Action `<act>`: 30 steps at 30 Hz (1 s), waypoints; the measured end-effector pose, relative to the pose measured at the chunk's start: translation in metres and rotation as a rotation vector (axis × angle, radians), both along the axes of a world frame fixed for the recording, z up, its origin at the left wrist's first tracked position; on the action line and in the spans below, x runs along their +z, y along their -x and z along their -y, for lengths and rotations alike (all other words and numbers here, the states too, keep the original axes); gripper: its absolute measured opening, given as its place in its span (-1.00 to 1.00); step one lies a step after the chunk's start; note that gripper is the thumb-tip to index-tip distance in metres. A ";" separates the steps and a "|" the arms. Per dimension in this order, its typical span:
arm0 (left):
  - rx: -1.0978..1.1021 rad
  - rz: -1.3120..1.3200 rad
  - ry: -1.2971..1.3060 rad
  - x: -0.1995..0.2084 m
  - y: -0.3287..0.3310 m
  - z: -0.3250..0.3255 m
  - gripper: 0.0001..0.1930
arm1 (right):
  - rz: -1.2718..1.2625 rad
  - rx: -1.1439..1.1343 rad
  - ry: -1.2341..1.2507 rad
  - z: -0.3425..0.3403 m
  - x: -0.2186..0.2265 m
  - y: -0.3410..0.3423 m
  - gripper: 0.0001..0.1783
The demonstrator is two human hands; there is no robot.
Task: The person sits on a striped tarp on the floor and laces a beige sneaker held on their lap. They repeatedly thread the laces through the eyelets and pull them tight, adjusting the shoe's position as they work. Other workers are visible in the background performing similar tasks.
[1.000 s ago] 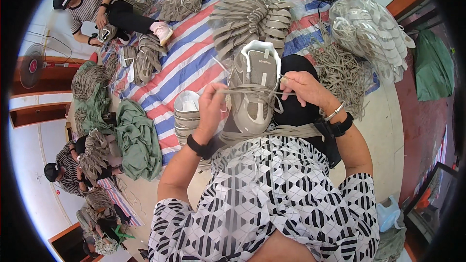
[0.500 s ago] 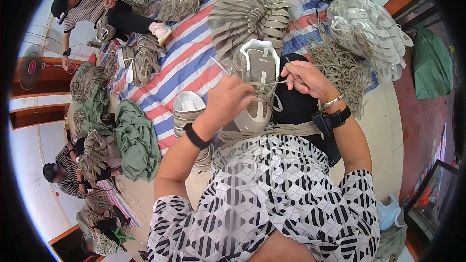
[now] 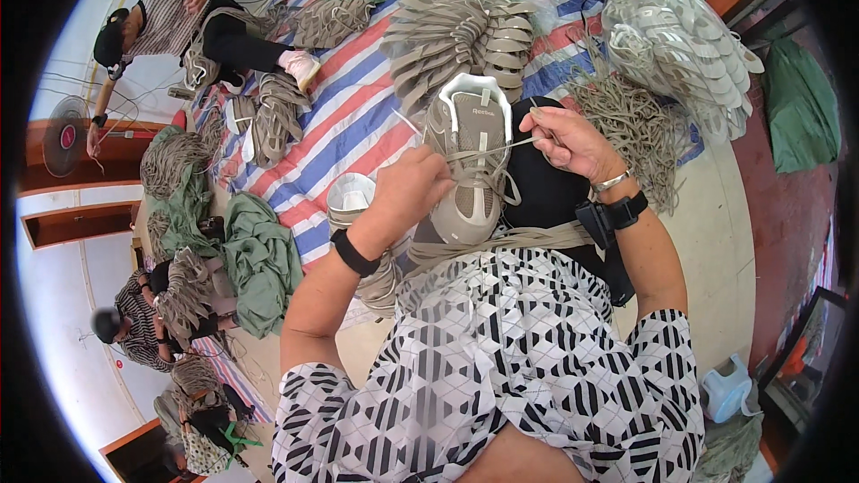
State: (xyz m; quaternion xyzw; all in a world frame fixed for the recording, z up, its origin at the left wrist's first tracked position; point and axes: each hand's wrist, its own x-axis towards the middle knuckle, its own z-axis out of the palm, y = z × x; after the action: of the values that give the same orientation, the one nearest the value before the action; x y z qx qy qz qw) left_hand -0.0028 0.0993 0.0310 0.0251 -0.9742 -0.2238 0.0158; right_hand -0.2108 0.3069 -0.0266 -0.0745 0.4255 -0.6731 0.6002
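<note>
A taupe and grey sneaker (image 3: 472, 206) with a white collar lining rests before me, toe toward my body. My right hand (image 3: 573, 139) pinches a flat taupe shoelace (image 3: 523, 142) at the sneaker's right side, drawing it out sideways across the tongue. My left hand (image 3: 413, 186) is closed at the left edge of the shoe, its fingertips against the upper; what they grip is hidden. Above that hand a thin white stick-like piece (image 3: 407, 122) points up and left. A loop of lace hangs over the sneaker's right side.
More laces (image 3: 501, 244) lie across my lap. Another sneaker (image 3: 351, 193) stands left of my left wrist. Fanned sneaker uppers (image 3: 461, 40), a lace heap (image 3: 631, 130) and bagged sneakers (image 3: 684, 54) cover the striped sheet. Several people work at left; a blue stool (image 3: 723, 392) stands lower right.
My left hand has shifted slightly left and down along the shoe. The right hand has moved little and still pinches the lace. At upper left, a person's head has leaned lower.
</note>
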 end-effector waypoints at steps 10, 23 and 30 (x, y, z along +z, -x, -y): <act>0.236 0.134 -0.669 -0.004 0.004 0.013 -0.79 | 0.313 -0.218 0.044 -0.012 -0.017 0.017 -0.73; 0.252 0.081 -0.660 -0.019 0.015 0.007 -0.87 | 0.295 -0.422 -0.044 -0.051 -0.042 0.044 -0.82; 0.341 -0.247 -0.312 -0.046 0.007 -0.008 -0.82 | 0.212 -0.764 -0.167 -0.128 -0.083 0.084 -0.80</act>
State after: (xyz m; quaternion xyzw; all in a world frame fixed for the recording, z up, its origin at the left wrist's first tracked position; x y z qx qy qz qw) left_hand -0.0096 0.1072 -0.0149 0.1637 -0.9003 -0.3667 0.1682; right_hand -0.2949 0.4352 -0.1093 0.2082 0.4115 -0.8148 0.3513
